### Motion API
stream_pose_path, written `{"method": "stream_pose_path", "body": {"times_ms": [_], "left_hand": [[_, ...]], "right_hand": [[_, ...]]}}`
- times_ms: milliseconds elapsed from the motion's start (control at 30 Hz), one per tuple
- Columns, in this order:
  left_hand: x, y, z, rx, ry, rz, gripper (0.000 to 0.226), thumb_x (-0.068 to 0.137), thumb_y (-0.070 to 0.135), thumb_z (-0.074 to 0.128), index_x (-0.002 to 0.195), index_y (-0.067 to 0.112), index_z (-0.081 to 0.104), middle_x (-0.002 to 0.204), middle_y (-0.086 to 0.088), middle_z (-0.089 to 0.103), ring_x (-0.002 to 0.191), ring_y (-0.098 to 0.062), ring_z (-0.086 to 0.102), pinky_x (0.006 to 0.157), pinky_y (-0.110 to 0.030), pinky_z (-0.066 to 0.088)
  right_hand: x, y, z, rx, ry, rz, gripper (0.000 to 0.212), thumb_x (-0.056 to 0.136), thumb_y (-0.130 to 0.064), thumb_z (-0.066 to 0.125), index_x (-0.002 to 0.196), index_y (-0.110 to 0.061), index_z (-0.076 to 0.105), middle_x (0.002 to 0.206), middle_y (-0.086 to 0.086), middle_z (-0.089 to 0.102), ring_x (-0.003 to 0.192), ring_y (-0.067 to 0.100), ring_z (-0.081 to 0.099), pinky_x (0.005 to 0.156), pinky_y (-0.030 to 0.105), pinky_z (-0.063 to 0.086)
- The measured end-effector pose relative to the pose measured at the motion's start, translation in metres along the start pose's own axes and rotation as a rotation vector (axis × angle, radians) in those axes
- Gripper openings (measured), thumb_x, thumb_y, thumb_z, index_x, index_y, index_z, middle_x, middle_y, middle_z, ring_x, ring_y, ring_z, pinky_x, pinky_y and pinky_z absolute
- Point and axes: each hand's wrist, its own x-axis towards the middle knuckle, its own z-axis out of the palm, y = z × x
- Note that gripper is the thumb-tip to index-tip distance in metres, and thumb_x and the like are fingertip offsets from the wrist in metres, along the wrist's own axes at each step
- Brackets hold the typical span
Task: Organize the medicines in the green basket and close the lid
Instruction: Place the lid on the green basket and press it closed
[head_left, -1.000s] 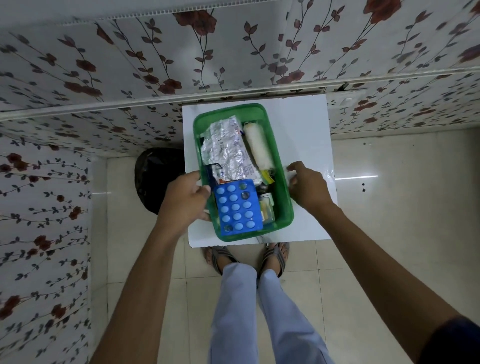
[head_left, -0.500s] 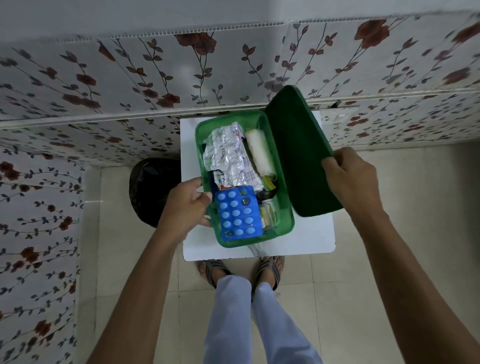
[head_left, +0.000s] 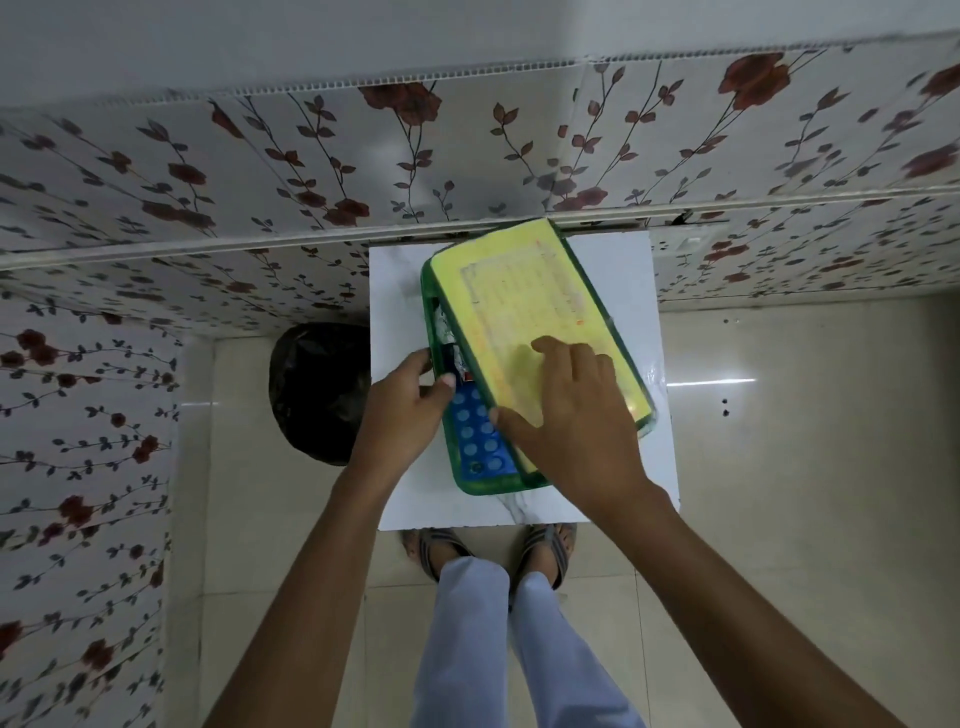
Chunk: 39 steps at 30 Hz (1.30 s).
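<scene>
Where lid meets basket: the yellow-topped lid (head_left: 530, 322) is laid slantwise over the green basket (head_left: 434, 312), covering its right and far parts; a strip along the left and near end is left uncovered.
Lid fit: not seated flush; it is skewed rel. to the basket rim, w/ the lid's dark green edge seen along its right side.
Right hand (head_left: 569, 415): spread flat, palm down, pressed on the lid's near half; fingers are extended over the yellow top, thumb at the lid's left edge. Nothing is clenched.
Left hand (head_left: 405, 410): curled against the basket's left wall near the middle, thumb tip over the rim; the rim appears to be gripped, but how firmly can't be told.
Contents seen: a blue blister card (head_left: 480, 441) w/ round pale-blue pills is exposed in the near-left gap, betw. both hands; crinkled silver foil strips (head_left: 451, 338) are glimpsed farther along the same gap.
Basket position: set on the white bench (head_left: 400, 291), approx. centred, long axis angled away toward the wall.
Rel. to hands: basket and lid lie directly betw. and under both hands, touched by both.
Surroundings: a black bag (head_left: 317, 389) is seen on the floor just left of the bench; sandalled feet (head_left: 441, 551) are seen beneath the near bench edge.
</scene>
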Motion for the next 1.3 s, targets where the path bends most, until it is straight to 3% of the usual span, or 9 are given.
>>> {"method": "stream_pose_path", "body": {"times_ms": [167,300,467,600,800,967,1167,1233,1300], "left_hand": [[0.003,0.008,0.003,-0.108,0.117,0.030,0.036,0.095,0.030,0.042,0.129,0.024,0.049,0.109,0.005,0.060,0.100,-0.013,0.057,0.095,-0.043,0.049],[0.006,0.008,0.002,-0.155,0.094,0.026,0.032,0.092,0.040,0.040,0.119,0.032,0.056,0.103,0.013,0.064,0.100,-0.007,0.059,0.095,-0.046,0.050],[0.007,0.009,0.002,-0.151,0.082,0.055,0.027,0.095,0.032,0.042,0.117,0.031,0.058,0.106,0.010,0.067,0.098,-0.004,0.061,0.090,-0.035,0.052],[0.005,0.008,0.005,-0.117,0.108,0.081,0.028,0.095,0.027,0.043,0.119,0.027,0.057,0.102,0.010,0.067,0.091,-0.002,0.062,0.078,-0.023,0.051],[0.006,0.009,0.007,-0.036,0.141,0.123,0.027,0.092,0.028,0.049,0.115,0.019,0.060,0.102,0.002,0.069,0.089,-0.017,0.066,0.079,-0.036,0.056],[0.008,0.015,0.006,0.021,0.152,0.099,0.024,0.092,0.022,0.051,0.112,0.014,0.061,0.100,0.001,0.067,0.085,-0.017,0.063,0.076,-0.032,0.053],[0.025,0.030,-0.012,-0.170,0.027,-0.130,0.035,0.082,0.010,0.065,0.115,0.019,0.059,0.103,0.004,0.058,0.094,-0.020,0.061,0.086,-0.042,0.054],[0.035,0.038,-0.021,-0.252,0.008,-0.170,0.053,0.082,0.009,0.065,0.132,0.016,0.046,0.110,-0.002,0.057,0.098,-0.022,0.059,0.085,-0.042,0.053],[0.048,0.044,-0.025,-0.279,0.018,-0.128,0.039,0.088,0.015,0.059,0.126,0.018,0.051,0.103,-0.006,0.062,0.095,-0.023,0.061,0.082,-0.041,0.054]], "right_hand": [[0.027,0.016,-0.015,0.091,0.029,0.072,0.038,0.086,-0.032,0.058,0.122,-0.019,0.054,0.122,0.010,0.054,0.114,0.027,0.042,0.095,0.040,0.043],[0.050,0.037,-0.025,0.171,-0.067,0.302,0.072,0.082,-0.043,0.061,0.141,-0.020,0.026,0.148,0.009,0.033,0.133,0.030,0.032,0.104,0.048,0.036],[0.039,0.033,-0.008,0.262,-0.212,0.317,0.055,0.080,-0.044,0.064,0.120,-0.016,0.039,0.116,0.003,0.057,0.093,0.021,0.055,0.072,0.035,0.048],[0.016,0.025,0.006,0.248,-0.103,0.344,0.059,0.080,-0.041,0.064,0.124,-0.012,0.038,0.117,0.005,0.057,0.102,0.026,0.058,0.080,0.041,0.054],[0.007,0.019,0.009,0.165,-0.099,0.328,0.069,0.087,-0.040,0.055,0.140,-0.008,0.024,0.130,0.008,0.054,0.107,0.027,0.058,0.085,0.041,0.052],[0.007,0.017,0.002,0.021,-0.146,0.285,0.075,0.089,-0.047,0.048,0.144,-0.008,0.015,0.122,0.008,0.059,0.100,0.029,0.062,0.081,0.040,0.052],[0.035,0.022,-0.025,0.054,-0.262,0.317,0.045,0.084,-0.047,0.058,0.112,-0.012,0.054,0.105,0.008,0.068,0.080,0.024,0.062,0.059,0.025,0.048],[0.060,0.026,-0.031,0.199,-0.214,0.357,0.048,0.087,-0.045,0.055,0.122,-0.012,0.054,0.118,0.010,0.066,0.099,0.025,0.062,0.079,0.030,0.050],[0.090,0.025,-0.036,0.344,-0.174,0.384,0.055,0.087,-0.043,0.055,0.134,-0.017,0.044,0.129,0.010,0.060,0.116,0.026,0.056,0.100,0.037,0.045]]}}
